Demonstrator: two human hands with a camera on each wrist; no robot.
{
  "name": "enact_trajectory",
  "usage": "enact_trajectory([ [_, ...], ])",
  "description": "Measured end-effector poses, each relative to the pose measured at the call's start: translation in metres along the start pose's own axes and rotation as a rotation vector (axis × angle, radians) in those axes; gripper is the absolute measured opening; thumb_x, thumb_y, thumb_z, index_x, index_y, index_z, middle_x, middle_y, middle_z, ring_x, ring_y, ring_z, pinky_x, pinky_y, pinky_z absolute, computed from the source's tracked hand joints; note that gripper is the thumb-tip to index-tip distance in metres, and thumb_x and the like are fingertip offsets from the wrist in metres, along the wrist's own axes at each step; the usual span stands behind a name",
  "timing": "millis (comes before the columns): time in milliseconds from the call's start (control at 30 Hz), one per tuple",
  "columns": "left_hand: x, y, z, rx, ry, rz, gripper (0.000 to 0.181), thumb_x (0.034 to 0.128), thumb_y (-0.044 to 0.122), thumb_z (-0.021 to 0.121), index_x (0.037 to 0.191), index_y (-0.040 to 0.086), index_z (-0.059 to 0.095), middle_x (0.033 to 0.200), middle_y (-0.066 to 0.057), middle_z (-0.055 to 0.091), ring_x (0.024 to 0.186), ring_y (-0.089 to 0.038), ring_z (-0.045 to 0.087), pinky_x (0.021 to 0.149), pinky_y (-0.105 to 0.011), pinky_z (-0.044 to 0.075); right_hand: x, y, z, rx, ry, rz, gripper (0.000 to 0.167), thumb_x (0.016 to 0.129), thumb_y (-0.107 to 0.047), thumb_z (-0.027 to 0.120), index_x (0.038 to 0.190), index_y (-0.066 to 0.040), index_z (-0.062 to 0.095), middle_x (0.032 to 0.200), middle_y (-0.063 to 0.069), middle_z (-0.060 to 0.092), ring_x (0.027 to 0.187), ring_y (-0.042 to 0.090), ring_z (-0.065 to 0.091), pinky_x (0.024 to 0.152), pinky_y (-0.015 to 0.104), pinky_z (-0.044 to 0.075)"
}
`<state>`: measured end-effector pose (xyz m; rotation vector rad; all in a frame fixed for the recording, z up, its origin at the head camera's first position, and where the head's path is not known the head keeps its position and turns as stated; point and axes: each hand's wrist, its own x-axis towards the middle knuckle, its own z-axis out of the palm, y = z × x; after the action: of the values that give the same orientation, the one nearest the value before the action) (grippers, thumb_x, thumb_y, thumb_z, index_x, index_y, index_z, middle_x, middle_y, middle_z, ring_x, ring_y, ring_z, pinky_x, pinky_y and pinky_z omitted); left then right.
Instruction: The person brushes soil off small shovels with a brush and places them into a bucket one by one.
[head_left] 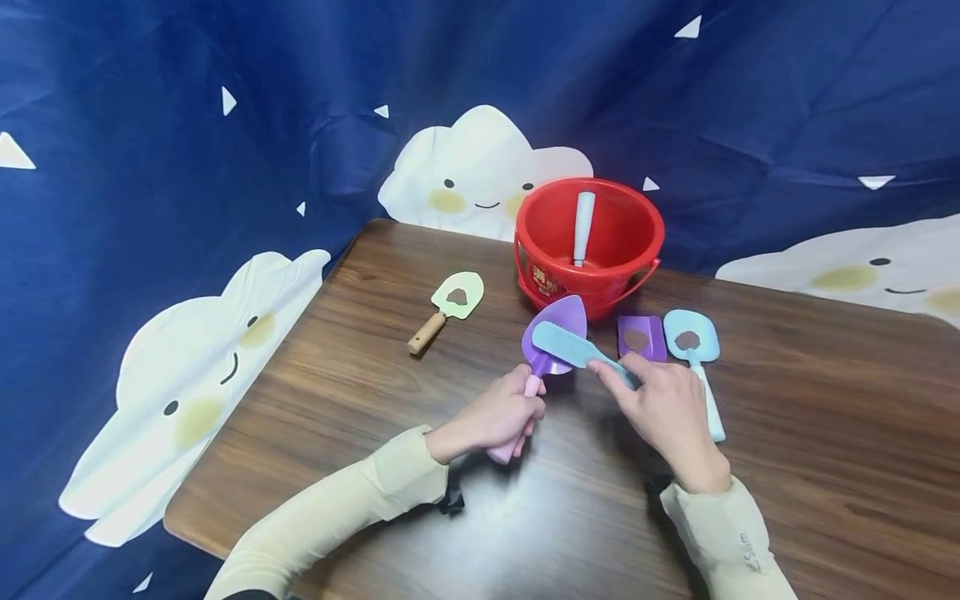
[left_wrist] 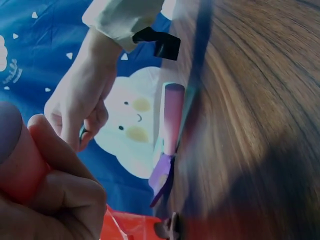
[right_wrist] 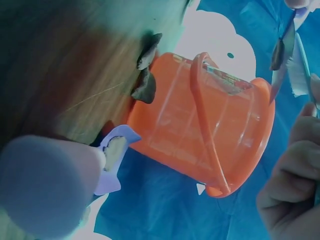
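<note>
My left hand [head_left: 495, 415] grips the pink handle of a purple toy shovel [head_left: 572, 315], its blade raised in front of the red bucket [head_left: 536, 279]. In my right hand [head_left: 667, 410], a light blue brush [head_left: 564, 343] is pinched by its handle and lies across that blade. Pale bristles of the brush [right_wrist: 299, 75] show in the right wrist view, close to the blade, with a dark brown lump [right_wrist: 277, 54] beside them. A second purple shovel [head_left: 651, 329] bears a brown patch; my right hand hides its handle in the head view.
A light blue shovel [head_left: 693, 329] on the right and a green shovel with wooden handle [head_left: 429, 332] on the left each show a brown patch. Inside the bucket stands a light blue handle [head_left: 583, 227]. Dark lumps [right_wrist: 145, 87] lie beside the bucket. Cloud-print cloth [head_left: 480, 50] hangs behind.
</note>
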<state>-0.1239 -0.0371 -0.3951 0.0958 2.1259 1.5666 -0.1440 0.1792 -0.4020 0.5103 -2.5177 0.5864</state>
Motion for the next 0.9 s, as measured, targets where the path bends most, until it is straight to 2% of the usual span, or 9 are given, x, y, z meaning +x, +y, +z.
enact_trajectory([
  [100,0.001,0.001,0.003,-0.032,-0.003,-0.013,0.027,0.0816,0.0,0.049,0.109,0.0,0.044,0.058,-0.006,0.045,0.033,-0.018,0.044,0.033,-0.029,0.043,-0.002,0.003,0.001,0.011,0.047,-0.014,0.048,0.083,-0.045,0.07,0.057,-0.013,0.046,0.046,-0.002,0.028,0.043,0.011,0.022,0.042,0.026,0.019],
  [267,0.003,0.001,0.007,-0.06,0.0,-0.009,0.026,0.081,-0.001,0.048,0.107,0.001,0.045,0.056,-0.005,0.044,0.032,-0.016,0.042,0.031,-0.028,0.041,-0.003,0.008,0.002,0.016,0.142,-0.035,0.062,0.089,-0.064,0.049,0.056,-0.012,0.046,0.044,0.0,0.027,0.043,0.012,0.021,0.043,0.026,0.018],
  [367,0.006,0.002,0.008,-0.067,-0.002,-0.005,0.028,0.0812,-0.001,0.047,0.109,-0.001,0.045,0.056,-0.005,0.044,0.031,-0.016,0.042,0.031,-0.027,0.04,-0.002,0.011,0.002,0.01,0.136,-0.028,0.058,0.088,-0.058,0.057,0.056,-0.012,0.044,0.044,0.0,0.027,0.042,0.012,0.02,0.042,0.026,0.017],
  [500,0.008,0.003,0.009,-0.063,-0.007,-0.005,0.031,0.0817,-0.001,0.047,0.112,-0.003,0.044,0.057,-0.006,0.044,0.031,-0.016,0.042,0.032,-0.027,0.041,0.0,0.013,-0.001,0.007,0.106,-0.004,0.046,0.079,-0.038,0.075,0.056,-0.012,0.045,0.044,0.0,0.028,0.043,0.012,0.02,0.042,0.026,0.018],
  [633,0.007,0.005,0.009,-0.044,0.004,-0.004,0.026,0.0817,0.0,0.049,0.108,0.001,0.046,0.056,-0.005,0.045,0.032,-0.017,0.044,0.032,-0.027,0.041,0.002,0.013,-0.003,-0.005,0.087,0.009,0.043,0.077,-0.034,0.077,0.057,-0.01,0.048,0.045,0.0,0.029,0.042,0.013,0.021,0.042,0.027,0.019],
  [733,0.007,0.007,0.01,-0.026,0.008,-0.005,0.023,0.0819,0.0,0.049,0.104,0.006,0.047,0.056,-0.005,0.046,0.032,-0.017,0.044,0.033,-0.027,0.042,0.003,0.013,-0.005,-0.019,0.074,0.022,0.037,0.076,-0.032,0.079,0.061,-0.008,0.056,0.044,0.001,0.031,0.042,0.013,0.023,0.042,0.027,0.021],
  [900,0.007,0.012,0.01,-0.012,0.007,0.004,0.022,0.0839,0.001,0.05,0.105,0.006,0.047,0.057,-0.006,0.047,0.032,-0.016,0.045,0.033,-0.027,0.042,0.006,0.016,-0.01,0.026,0.075,0.045,0.03,0.074,-0.028,0.081,0.063,-0.008,0.062,0.044,0.0,0.036,0.044,0.014,0.028,0.044,0.026,0.023],
])
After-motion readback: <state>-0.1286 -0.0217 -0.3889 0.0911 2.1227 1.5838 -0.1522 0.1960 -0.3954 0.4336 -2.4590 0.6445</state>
